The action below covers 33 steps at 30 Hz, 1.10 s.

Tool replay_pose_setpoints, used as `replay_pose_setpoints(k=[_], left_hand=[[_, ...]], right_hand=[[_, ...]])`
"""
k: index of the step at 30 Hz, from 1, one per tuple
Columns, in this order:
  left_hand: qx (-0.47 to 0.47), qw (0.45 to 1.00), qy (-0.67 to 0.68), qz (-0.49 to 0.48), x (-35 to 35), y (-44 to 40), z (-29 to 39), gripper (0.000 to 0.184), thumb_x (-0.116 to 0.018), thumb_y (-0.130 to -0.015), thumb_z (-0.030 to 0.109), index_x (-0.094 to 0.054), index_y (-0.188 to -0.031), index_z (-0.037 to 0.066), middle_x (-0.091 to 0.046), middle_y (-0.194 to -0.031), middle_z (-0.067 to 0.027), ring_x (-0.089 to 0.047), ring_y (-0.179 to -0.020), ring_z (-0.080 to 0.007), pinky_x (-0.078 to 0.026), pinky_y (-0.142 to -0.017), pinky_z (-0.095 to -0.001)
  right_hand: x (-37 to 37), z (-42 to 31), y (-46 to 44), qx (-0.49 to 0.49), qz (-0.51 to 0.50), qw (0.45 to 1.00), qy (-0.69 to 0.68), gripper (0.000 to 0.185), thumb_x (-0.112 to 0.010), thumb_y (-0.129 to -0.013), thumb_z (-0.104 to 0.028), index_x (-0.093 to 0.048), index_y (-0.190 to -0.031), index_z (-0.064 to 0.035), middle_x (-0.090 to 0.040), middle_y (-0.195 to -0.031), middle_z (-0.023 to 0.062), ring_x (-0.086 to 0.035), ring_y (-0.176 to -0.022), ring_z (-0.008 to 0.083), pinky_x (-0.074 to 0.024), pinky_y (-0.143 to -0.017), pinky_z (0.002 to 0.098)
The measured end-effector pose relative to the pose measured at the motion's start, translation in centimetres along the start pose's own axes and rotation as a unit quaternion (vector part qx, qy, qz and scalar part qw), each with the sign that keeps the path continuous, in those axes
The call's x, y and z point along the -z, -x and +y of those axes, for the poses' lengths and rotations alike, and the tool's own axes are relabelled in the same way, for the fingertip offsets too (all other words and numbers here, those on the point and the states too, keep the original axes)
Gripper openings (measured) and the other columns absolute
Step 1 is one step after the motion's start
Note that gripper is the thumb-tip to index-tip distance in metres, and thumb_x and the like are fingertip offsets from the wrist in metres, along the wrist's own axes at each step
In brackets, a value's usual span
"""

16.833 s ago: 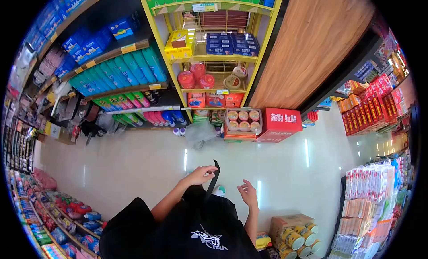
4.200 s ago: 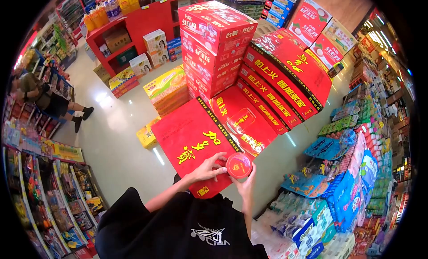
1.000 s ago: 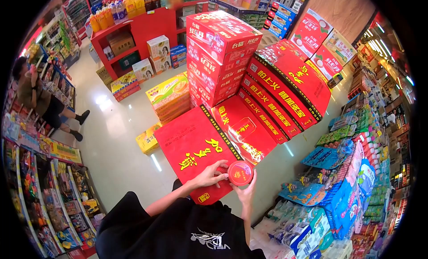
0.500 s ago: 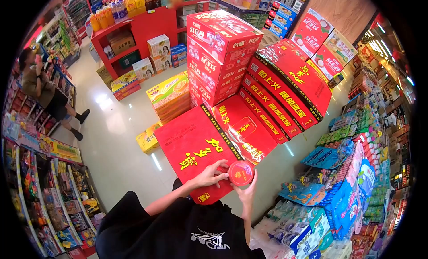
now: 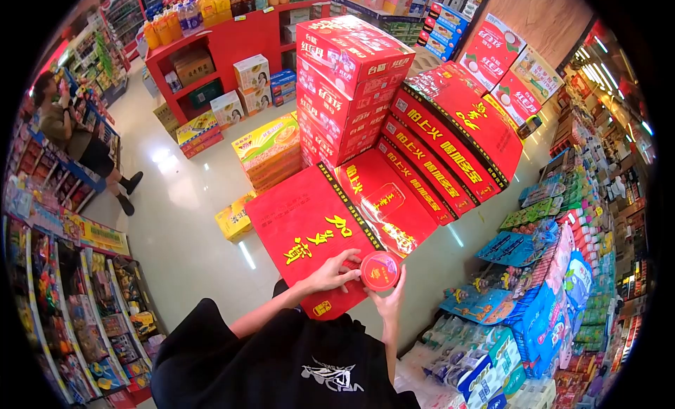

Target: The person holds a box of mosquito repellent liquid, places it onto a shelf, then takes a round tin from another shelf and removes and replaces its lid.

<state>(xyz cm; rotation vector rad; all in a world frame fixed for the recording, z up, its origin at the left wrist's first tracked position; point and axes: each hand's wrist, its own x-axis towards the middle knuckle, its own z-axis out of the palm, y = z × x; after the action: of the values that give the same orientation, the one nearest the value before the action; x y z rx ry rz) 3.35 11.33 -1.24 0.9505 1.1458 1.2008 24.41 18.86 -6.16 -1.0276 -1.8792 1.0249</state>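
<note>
A round red tub (image 5: 380, 270) with a flat printed lid is held over the near end of a big red carton (image 5: 295, 222). My right hand (image 5: 389, 300) grips the tub from its right and lower side, thumb and fingers around the wall. At the tub's left edge is my left hand (image 5: 333, 271), its fingers loosely bent and apart, fingertips at or very near the rim; whether they touch it is hard to tell. The lid faces up toward me and hides the tub's wall.
Beyond the carton stand tall stacks of pink-red boxes (image 5: 344, 85) and red drink cartons (image 5: 450, 149). Yellow boxes (image 5: 271, 149) are on the floor to the left. Packed goods (image 5: 485, 353) line the right side. A person (image 5: 77, 135) stands by the left shelves.
My left fingers have shifted very slightly at the tub's edge; the tub stays in my right hand. The person at the left has moved a leg and turned a little.
</note>
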Motion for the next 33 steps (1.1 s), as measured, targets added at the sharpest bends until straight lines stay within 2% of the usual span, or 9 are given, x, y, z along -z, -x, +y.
replay_pose_setpoints(k=[5, 8, 9, 12, 15, 22, 23, 27, 33], left_hand=[[-0.009, 1.0, -0.002, 0.008, -0.1, 0.1, 0.3, 0.062, -0.059, -0.093, 0.021, -0.025, -0.141, 0.001, -0.045, -0.13, -0.0185, -0.062, -0.102, -0.0248, -0.06, -0.056, -0.0293], [-0.035, 0.999, 0.016, 0.038, -0.3, 0.9, 0.1, 0.056, -0.058, -0.094, 0.019, -0.029, -0.139, 0.003, -0.045, -0.129, -0.0165, -0.062, -0.097, -0.0219, -0.059, -0.054, -0.0283], [-0.039, 0.997, 0.02, 0.059, -0.4, 1.3, -0.1, 0.055, -0.058, -0.094, 0.018, -0.03, -0.138, 0.004, -0.045, -0.129, -0.0158, -0.062, -0.097, -0.0218, -0.058, -0.054, -0.0282], [-0.049, 0.991, 0.059, 0.109, 0.1, 2.8, -0.9, 0.053, -0.055, -0.095, 0.018, -0.028, -0.139, 0.006, -0.043, -0.13, -0.0141, -0.061, -0.101, -0.0222, -0.058, -0.055, -0.0276], [-0.076, 0.981, 0.074, 0.164, 0.3, 5.2, -0.9, 0.053, -0.057, -0.094, 0.017, -0.028, -0.138, 0.006, -0.043, -0.129, -0.0157, -0.062, -0.098, -0.0235, -0.057, -0.053, -0.0273], [-0.202, 0.951, 0.091, 0.214, 0.5, 5.8, -4.4, 0.056, -0.061, -0.092, 0.027, -0.032, -0.132, 0.002, -0.044, -0.127, -0.0174, -0.064, -0.092, -0.0235, -0.055, -0.05, -0.0259], [-0.206, 0.947, 0.084, 0.232, 0.4, 5.9, -4.6, 0.063, -0.062, -0.09, 0.039, -0.032, -0.13, 0.0, -0.045, -0.126, -0.0178, -0.064, -0.089, -0.0231, -0.054, -0.047, -0.0243], [-0.202, 0.957, 0.058, 0.201, 0.6, 6.0, -4.4, 0.073, -0.062, -0.086, 0.051, -0.034, -0.128, -0.001, -0.047, -0.124, -0.0176, -0.065, -0.086, -0.0223, -0.051, -0.043, -0.0229], [-0.19, 0.963, 0.059, 0.181, 0.9, 5.7, -4.9, 0.075, -0.064, -0.082, 0.055, -0.039, -0.125, -0.001, -0.048, -0.122, -0.0157, -0.064, -0.084, -0.0205, -0.049, -0.041, -0.0219]], right_hand=[[0.1, 0.0, 0.1, -0.016, -0.015, 1.0, 0.008, 0.125, -0.091, -0.056, -0.03, -0.011, -0.148, -0.003, -0.046, -0.134, 0.023, -0.051, -0.12, 0.0292, -0.0433, -0.099, 0.0419], [0.4, -0.5, 0.2, 0.044, -0.013, 0.998, 0.048, 0.135, -0.09, -0.055, -0.04, 0.0, -0.149, -0.0039, -0.033, -0.145, 0.0238, -0.045, -0.127, 0.0293, -0.0418, -0.1, 0.0414], [0.7, -0.6, 0.2, 0.083, -0.01, 0.994, 0.066, 0.142, -0.089, -0.053, -0.047, 0.006, -0.148, -0.0014, -0.022, -0.15, 0.025, -0.051, -0.117, 0.0321, -0.0446, -0.094, 0.0413], [2.0, -3.3, 1.2, 0.028, 0.02, 0.999, 0.026, 0.14, -0.086, -0.054, -0.053, 0.004, -0.148, -0.0016, -0.022, -0.15, 0.0229, -0.053, -0.099, 0.0262, -0.0469, -0.083, 0.0362], [2.6, -5.1, 2.3, 0.059, 0.048, 0.996, 0.039, 0.136, -0.085, -0.056, -0.053, 0.0, -0.148, -0.0014, -0.024, -0.149, 0.0215, -0.05, -0.086, 0.0217, -0.0453, -0.074, 0.033], [0.9, -7.9, 5.5, 0.059, -0.017, 0.998, -0.001, 0.124, -0.086, -0.063, -0.04, -0.005, -0.149, -0.0029, -0.027, -0.148, 0.0184, -0.052, -0.088, 0.0195, -0.0461, -0.077, 0.0322], [0.8, -8.4, 6.0, 0.052, -0.024, 0.998, 0.0, 0.122, -0.086, -0.063, -0.039, -0.006, -0.148, -0.0026, -0.029, -0.147, 0.0178, -0.052, -0.088, 0.0193, -0.046, -0.077, 0.0322], [0.1, -8.5, 7.4, 0.03, -0.038, 0.998, 0.029, 0.115, -0.086, -0.064, -0.037, -0.015, -0.147, -0.0006, -0.04, -0.138, 0.0151, -0.052, -0.088, 0.0191, -0.0457, -0.076, 0.0327], [-1.6, -8.6, 9.3, -0.024, -0.121, 0.992, 0.004, 0.076, -0.083, -0.07, -0.024, -0.045, -0.133, -0.0021, -0.057, -0.114, 0.0132, -0.054, -0.082, 0.0229, -0.0466, -0.072, 0.035]])
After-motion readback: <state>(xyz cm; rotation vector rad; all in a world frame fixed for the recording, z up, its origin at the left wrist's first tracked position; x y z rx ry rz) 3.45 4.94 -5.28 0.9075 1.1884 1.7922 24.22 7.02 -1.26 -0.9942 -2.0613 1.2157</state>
